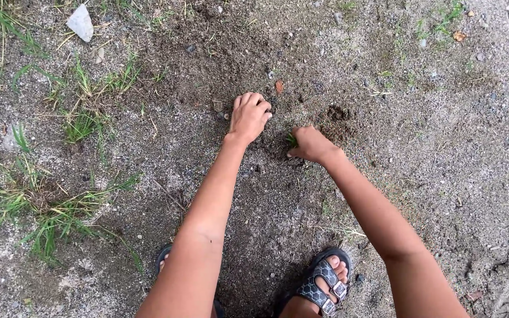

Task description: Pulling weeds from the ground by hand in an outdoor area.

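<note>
A: I've got both hands down on the bare soil [254, 194]. My left hand [248, 116] is curled into a loose fist, fingertips pressed to the dirt, nothing visible in it.

B: And the right?

A: My right hand [311, 144] is pinched shut on a small green sprout [291, 140], mid-patch, just beside the left wrist. Grass tufts [42, 206] sit along the left edge, a pale flat stone [81, 22] lies in the top-left corner, and my sandal [324, 281] shows at the bottom edge.

Right grip [310, 144] on grass sprout [291, 140] in soil; left grip [248, 116] just left of it. Grass clumps [42, 200] far left. Sandalled foot [324, 282] behind.
</note>
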